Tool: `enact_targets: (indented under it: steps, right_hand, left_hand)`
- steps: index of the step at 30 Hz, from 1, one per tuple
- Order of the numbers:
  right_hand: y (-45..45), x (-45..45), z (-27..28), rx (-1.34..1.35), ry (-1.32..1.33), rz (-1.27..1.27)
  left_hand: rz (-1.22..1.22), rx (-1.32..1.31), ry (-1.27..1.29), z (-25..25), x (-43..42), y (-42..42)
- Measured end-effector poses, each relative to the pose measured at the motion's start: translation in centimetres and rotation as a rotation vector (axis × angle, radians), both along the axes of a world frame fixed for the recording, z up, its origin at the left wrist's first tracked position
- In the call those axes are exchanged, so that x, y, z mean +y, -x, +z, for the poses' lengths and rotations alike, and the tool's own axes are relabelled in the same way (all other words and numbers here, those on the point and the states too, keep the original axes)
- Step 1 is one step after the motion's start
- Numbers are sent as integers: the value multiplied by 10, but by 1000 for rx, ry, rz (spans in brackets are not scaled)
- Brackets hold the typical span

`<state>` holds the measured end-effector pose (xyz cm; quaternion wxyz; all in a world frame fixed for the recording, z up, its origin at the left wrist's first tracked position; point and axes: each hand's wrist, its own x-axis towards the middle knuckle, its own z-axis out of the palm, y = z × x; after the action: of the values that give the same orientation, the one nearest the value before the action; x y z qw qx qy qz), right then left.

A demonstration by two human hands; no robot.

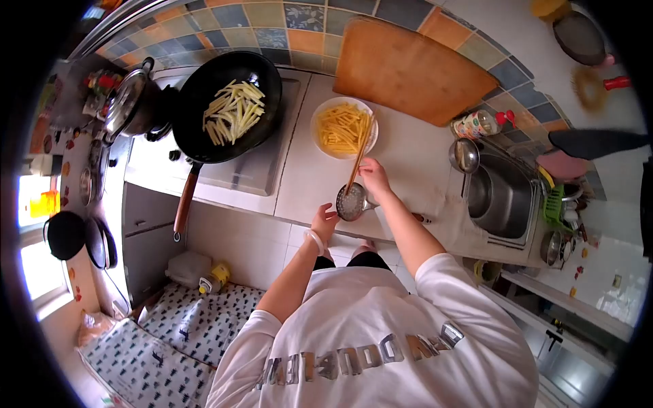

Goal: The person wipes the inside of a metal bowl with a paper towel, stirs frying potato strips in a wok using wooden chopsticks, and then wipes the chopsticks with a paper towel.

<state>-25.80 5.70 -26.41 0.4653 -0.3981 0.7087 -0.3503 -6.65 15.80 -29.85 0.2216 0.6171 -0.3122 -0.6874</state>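
Note:
My right hand [375, 178] is closed with its fingertips at a pair of wooden chopsticks [357, 163]. The chopsticks slant from the bowl's right rim down to the skimmer. A perforated metal skimmer [351, 202] is at the counter's front edge, its handle passing under my right forearm. Close by the skimmer's left rim is my left hand [325, 220], fingers loosely curled and apart; whether they touch the rim is unclear. Pale yellow strips [342, 128], like cut potato, fill a white bowl [315, 139] just beyond my hands.
Left on the stove, a black wok [187, 119] holds paler strips [235, 112]; its wooden handle [185, 204] juts past the counter's front. A lidded pot [126, 102] stands farther left. A cutting board [411, 68] leans at the back. Rightward are a bottle [476, 124], metal bowl [464, 156] and sink [500, 234].

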Motion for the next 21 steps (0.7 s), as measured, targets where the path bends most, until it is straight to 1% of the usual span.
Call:
enact_targets:
  steps: [2,4,7,11,14,17,18,21]
  right_hand:
    - [14,12,-4,129,53,26]
    - [34,34,-5,223,69,37]
    - [56,70,-10,219,-55,14]
    - [62,101,-20,29,24,-42]
    - [51,97,-33,46,17,-67]
    - [20,68,10,102,47,-58]
    - [16,58,-9,90,44,-44]
    - [-2,35,12,212,-20,34]
  left_hand:
    - [11,83,-98,7,-4,3]
    - [1,167,-158,1,-6,9]
    - [16,246,-220,-2,-5,17]
    - [113,340,-229,8,-8,28]
    - [120,329,-163,-2,-7,31]
    - [122,321,-135,6,-5,30]
    - [142,312,-135,6,-2,30]
    - [192,309,-129,3,16,31]
